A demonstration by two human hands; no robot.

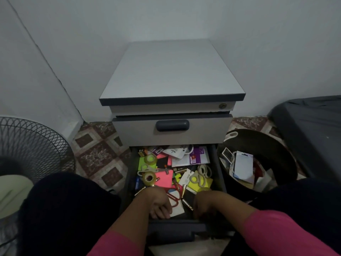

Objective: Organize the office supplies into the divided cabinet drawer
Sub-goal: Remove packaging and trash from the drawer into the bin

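1. Reaching into the open drawer (pixel 219 174) of the cabinet (pixel 172 71), I had both hands low at its near end; every place below is given from that drawer.
2. Left of the drawer stood a wire fan guard (pixel 31 145), out of my way on the tiled floor (pixel 99 154).
3. Inside the drawer near its left wall lay two tape rolls (pixel 149 177) and loose batteries; no dividers showed under the jumble, so sorting looked barely begun.
4. My left hand (pixel 158 202) rested at the near left of the drawer, fingers curled down by a white card (pixel 177 207); whether it gripped anything I cannot tell.
5. A pink sticky pad (pixel 164 179) lay mid-drawer, cream scissors (pixel 203 171) towards its right.
6. My right hand (pixel 203 206) dug into the shadowed near right corner; its grip was hidden.
7. Right of the drawer sat a dark bin (pixel 258 145) holding papers, probably for discards.
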